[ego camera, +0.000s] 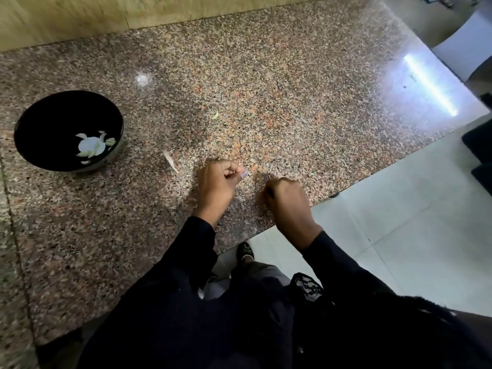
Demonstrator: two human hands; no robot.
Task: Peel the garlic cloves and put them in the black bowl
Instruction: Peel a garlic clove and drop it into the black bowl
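Observation:
The black bowl [40,113] stands on the granite counter at the left, with pale garlic pieces [91,146] lying at its bottom. My left hand [218,182] hovers over the counter's front part, fingers curled, pinching a small pale garlic clove [243,173] at the fingertips. My right hand [287,201] is just to its right, near the counter's edge. It is curled into a fist seen from the back, and what lies inside it is hidden. The two hands are apart and do not touch.
A strip of garlic peel [170,161] lies on the counter [266,75] between the bowl and my left hand. A small greenish scrap [215,115] lies farther back. The counter's edge runs diagonally at the right, with pale floor tiles [399,222] below.

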